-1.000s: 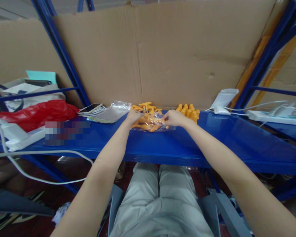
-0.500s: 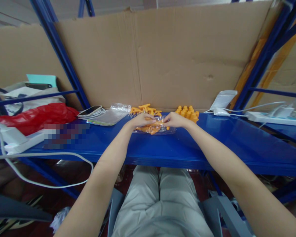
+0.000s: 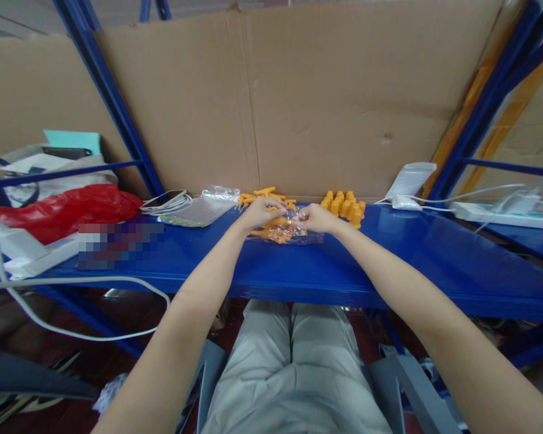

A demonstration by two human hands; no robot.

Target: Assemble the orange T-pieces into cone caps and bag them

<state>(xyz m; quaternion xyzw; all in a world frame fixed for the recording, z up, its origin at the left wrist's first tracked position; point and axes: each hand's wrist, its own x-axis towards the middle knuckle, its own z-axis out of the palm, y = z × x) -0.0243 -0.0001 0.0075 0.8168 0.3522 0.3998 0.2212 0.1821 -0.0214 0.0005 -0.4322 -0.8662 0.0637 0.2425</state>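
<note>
A clear plastic bag (image 3: 284, 232) filled with small orange plastic parts lies on the blue shelf (image 3: 389, 265). My left hand (image 3: 261, 212) pinches its top edge from the left, fingers closed. My right hand (image 3: 315, 218) grips the same edge from the right, fingers closed. The two hands almost meet over the bag. Behind them lie loose orange pieces (image 3: 266, 194) on the left and a cluster of orange upright pieces (image 3: 345, 205) on the right.
A stack of empty clear bags (image 3: 199, 209) and a phone (image 3: 164, 199) lie left of the hands. A red bag (image 3: 67, 208) and white cable (image 3: 85, 283) sit farther left. White charger (image 3: 411, 181) and power strip (image 3: 493, 214) are at right. Cardboard backs the shelf.
The left hand moved right from the bag's left side to its top edge, closing toward the right hand. The bag has been drawn slightly together between them.
</note>
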